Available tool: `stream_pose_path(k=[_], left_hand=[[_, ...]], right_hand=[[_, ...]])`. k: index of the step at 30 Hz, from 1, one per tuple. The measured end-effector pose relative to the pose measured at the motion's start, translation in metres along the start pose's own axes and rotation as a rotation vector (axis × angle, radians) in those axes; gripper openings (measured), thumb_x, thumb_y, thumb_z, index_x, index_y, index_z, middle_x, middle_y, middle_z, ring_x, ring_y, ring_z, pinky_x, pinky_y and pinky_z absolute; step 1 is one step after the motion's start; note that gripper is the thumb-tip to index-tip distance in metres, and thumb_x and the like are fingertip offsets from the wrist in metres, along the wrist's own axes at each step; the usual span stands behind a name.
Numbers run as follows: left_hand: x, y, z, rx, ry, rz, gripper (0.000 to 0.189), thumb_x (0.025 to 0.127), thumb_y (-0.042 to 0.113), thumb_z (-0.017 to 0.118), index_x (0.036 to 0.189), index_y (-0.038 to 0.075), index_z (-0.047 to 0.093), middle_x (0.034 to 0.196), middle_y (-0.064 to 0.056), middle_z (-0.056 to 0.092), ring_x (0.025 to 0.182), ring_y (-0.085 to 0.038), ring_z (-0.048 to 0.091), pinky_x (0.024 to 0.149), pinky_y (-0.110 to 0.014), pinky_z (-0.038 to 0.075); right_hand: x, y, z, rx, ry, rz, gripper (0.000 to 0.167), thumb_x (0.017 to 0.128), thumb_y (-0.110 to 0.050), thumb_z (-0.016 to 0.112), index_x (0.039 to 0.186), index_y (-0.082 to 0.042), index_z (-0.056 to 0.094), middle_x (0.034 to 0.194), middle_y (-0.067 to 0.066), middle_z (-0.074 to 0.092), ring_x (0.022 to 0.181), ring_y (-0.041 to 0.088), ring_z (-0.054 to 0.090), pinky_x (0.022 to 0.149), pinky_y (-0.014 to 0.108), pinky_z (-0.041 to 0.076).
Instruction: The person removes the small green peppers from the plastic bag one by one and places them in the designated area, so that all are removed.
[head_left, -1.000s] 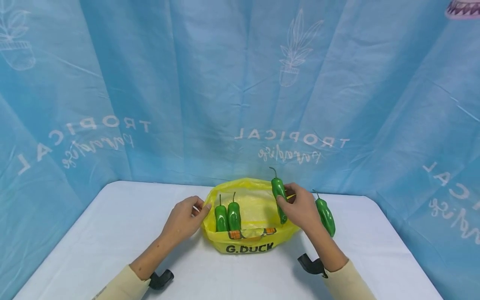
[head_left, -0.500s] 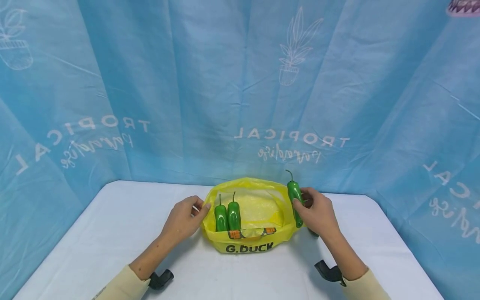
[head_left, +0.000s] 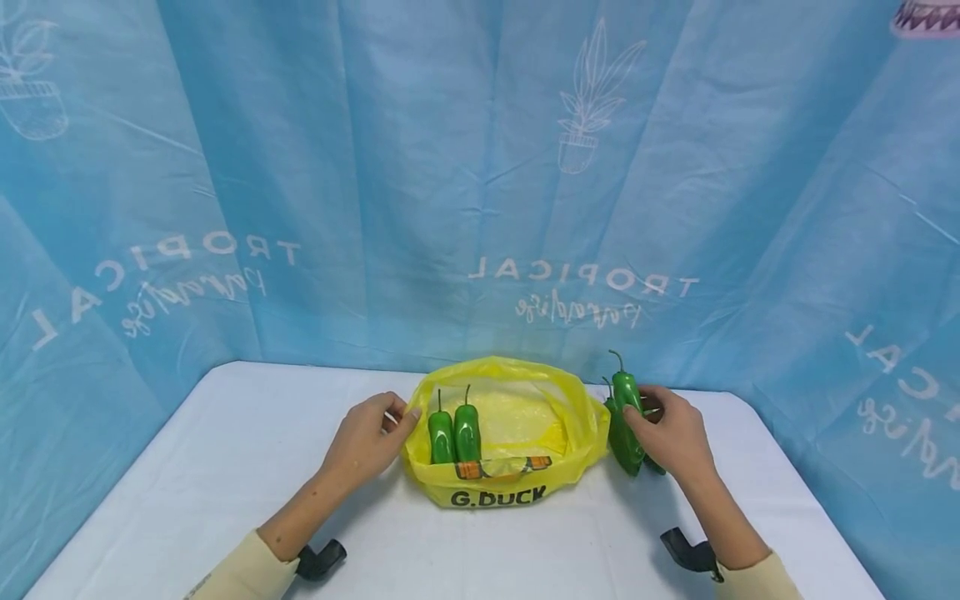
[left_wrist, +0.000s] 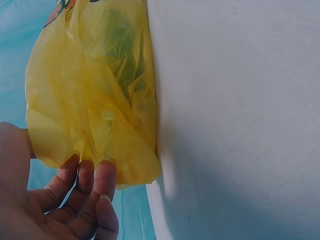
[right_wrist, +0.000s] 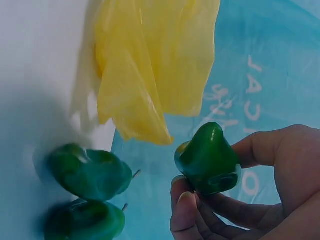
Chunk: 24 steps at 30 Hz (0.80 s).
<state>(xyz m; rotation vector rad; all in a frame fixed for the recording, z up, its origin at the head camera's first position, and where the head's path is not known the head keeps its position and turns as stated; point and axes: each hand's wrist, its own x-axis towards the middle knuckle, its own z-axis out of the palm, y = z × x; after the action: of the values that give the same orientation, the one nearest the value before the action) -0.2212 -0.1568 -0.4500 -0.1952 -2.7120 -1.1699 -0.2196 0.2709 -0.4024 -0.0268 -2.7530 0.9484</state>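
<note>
A yellow plastic bag (head_left: 566,477) lettered G.DUCK sits with its mouth spread on the table. Two green chili peppers (head_left: 442,437) stand side by side in its left part, stems up. My left hand (head_left: 371,437) pinches the bag's left rim between thumb and fingers. Just off the bag's right side, my right hand (head_left: 673,429) holds another green chili pepper (right_wrist: 212,162) by its side, stem up in the head view. In the right wrist view, two more chili peppers (right_wrist: 90,172) lie below it on the table; the head view shows them partly hidden.
A white-covered table (head_left: 225,467) carries everything. Blue printed curtains (head_left: 420,183) close in its back and sides. A black wrist mount (head_left: 321,560) sits under each forearm.
My right hand has carried its chili pepper rightward from over the bag's mouth to beside the bag, by the chili peppers on the table. The left hand stays on the rim.
</note>
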Motion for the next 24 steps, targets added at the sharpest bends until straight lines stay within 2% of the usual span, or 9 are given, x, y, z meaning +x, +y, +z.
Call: stream_pose_path(k=[10,24], left_hand=[[0.0,0.0,-0.003,-0.005,-0.003,-0.001,0.022,0.105,0.034,0.067,0.098,0.013,0.069,0.09,0.001,0.068,0.08,-0.013,0.063,0.068,-0.032,0.053],[0.0,0.0,0.002,0.006,0.006,0.003,0.02,0.104,0.034,0.068,0.097,0.015,0.07,0.089,0.002,0.068,0.08,-0.012,0.063,0.073,-0.034,0.053]], right_hand=[[0.007,0.012,-0.008,-0.02,0.008,0.05,0.051,0.102,-0.028,0.063,0.142,0.004,0.061,0.123,0.025,0.07,0.106,0.039,0.07,0.076,0.047,0.062],[0.015,0.041,-0.014,-0.037,0.031,0.052,0.053,0.104,-0.031,0.066,0.141,0.007,0.061,0.122,0.029,0.07,0.108,0.044,0.069,0.079,0.052,0.061]])
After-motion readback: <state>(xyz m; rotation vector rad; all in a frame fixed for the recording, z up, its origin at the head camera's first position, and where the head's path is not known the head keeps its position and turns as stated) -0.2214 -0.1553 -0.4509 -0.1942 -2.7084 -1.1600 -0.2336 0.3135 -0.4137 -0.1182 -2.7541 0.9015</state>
